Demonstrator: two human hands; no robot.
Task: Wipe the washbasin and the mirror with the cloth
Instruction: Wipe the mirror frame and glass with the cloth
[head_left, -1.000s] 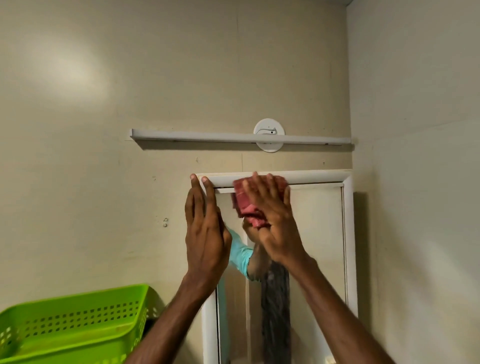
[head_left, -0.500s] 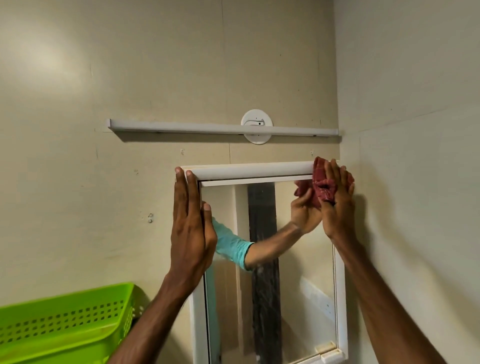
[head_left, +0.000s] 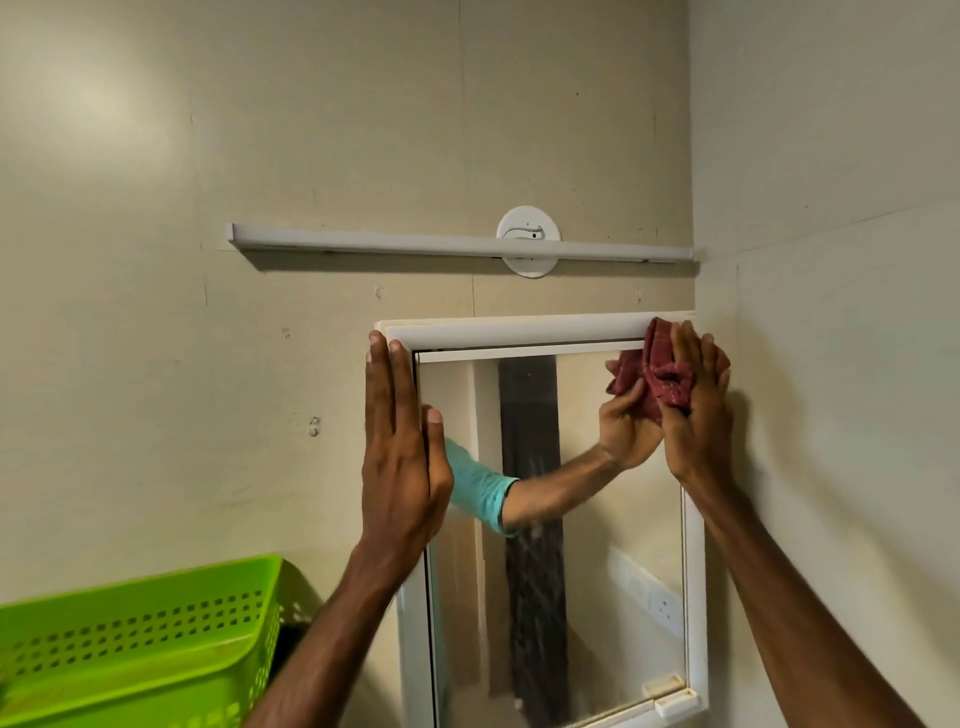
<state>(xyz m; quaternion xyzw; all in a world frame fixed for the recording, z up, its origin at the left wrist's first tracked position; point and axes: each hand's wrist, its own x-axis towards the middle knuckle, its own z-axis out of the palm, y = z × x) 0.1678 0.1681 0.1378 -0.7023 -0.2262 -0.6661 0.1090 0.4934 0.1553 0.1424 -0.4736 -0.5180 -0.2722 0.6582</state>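
Observation:
A white-framed mirror (head_left: 597, 597) hangs on the beige wall, close to the right-hand corner. My right hand (head_left: 696, 415) presses a crumpled red cloth (head_left: 667, 376) against the mirror's top right corner, fingers spread over the cloth. My left hand (head_left: 402, 447) lies flat with straight fingers on the frame's upper left edge. The glass reflects my right hand, the cloth and a teal sleeve. The washbasin is out of view.
A white tube light (head_left: 457, 247) on a round mount runs along the wall above the mirror. A green perforated plastic basket (head_left: 140, 649) stands at the lower left. The side wall (head_left: 841, 415) meets the mirror's right edge.
My right hand swept the cloth from the mirror's top middle across to its top right corner, then slid slightly down. My left hand stayed on the left frame edge.

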